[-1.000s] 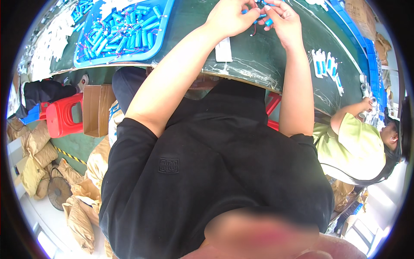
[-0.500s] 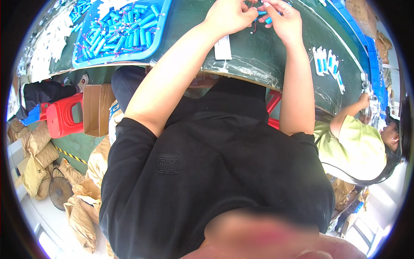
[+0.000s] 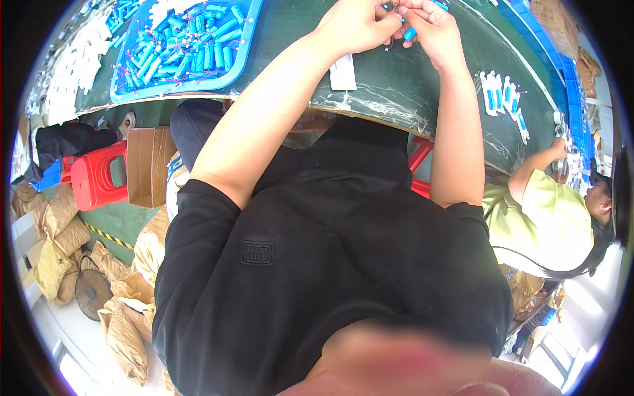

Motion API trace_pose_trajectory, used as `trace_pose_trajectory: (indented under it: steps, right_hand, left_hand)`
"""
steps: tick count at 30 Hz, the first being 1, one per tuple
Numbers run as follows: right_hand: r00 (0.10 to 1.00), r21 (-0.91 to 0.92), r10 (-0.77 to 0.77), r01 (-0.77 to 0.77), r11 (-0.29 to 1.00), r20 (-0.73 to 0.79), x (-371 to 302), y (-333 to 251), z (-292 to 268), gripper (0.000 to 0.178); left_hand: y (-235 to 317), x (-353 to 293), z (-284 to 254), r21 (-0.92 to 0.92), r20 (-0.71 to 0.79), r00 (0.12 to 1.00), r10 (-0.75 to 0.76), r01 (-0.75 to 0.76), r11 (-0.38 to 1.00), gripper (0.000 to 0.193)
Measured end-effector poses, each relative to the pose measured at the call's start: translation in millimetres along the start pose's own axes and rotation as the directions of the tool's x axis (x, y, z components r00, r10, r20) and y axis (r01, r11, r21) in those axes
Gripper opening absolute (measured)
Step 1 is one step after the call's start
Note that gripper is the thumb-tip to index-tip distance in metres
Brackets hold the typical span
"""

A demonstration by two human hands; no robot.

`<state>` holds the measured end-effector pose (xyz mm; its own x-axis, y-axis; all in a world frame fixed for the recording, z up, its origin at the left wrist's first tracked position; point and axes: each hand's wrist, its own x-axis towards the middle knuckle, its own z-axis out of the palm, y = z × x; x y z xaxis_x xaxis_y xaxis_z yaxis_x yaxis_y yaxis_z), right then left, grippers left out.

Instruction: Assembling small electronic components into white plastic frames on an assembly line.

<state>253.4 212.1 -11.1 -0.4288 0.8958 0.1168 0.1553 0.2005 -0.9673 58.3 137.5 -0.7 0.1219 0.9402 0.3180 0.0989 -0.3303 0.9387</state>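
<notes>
We have our two hands together at the far edge of the green bench [image 3: 409,86], working on a small blue cylindrical cell [image 3: 410,33] with thin wires. Our left hand [image 3: 356,26] is curled, its fingers pinched toward the cell from the left; whether it truly grips the cell or only a wire we cannot tell, since the fingertips sit at the top of the view. Our right hand [image 3: 432,30] is likewise curled, fingers closed on the cell, which pokes out just below them. We judge the step to be fitting or sorting the wires on this one cell; the next move would call for a fine, steady pinch with both hands kept close. Left of our left hand lies a blue tray [image 3: 244,69] heaped with like cells; a white tag [image 3: 343,71] rests just below that hand.
</notes>
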Motion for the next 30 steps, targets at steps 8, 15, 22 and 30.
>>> trace_pose_trajectory:
  steps: [8, 15, 22, 30]
  right_hand:
    - [0.982, 0.254, 0.095, -0.134, 0.958, 0.161, -3, -4, 0, 0.016]
    - [0.956, 0.404, 0.115, -0.221, 0.888, 0.27, -6, -14, -4, 0.025]
    - [0.957, 0.018, 0.072, -0.08, 0.997, 0.282, -13, -27, 4, 0.031]
    - [0.873, -0.191, -0.485, 0.487, 0.852, 0.062, -11, -10, 11, 0.031]
  left_hand:
    - [5, -2, -4, 0.3, -0.019, 1.0, 0.015, -0.008, 0.954, 0.023]
    - [-14, 1, -7, 0.201, 0.01, 0.974, 0.225, -0.223, 0.954, 0.028]
    - [-18, 2, 0, 0.157, -0.134, 0.966, 0.222, -0.2, 0.967, 0.042]
    - [-3, -1, -7, 0.465, -0.203, 0.97, 0.136, -0.026, 0.885, 0.05]
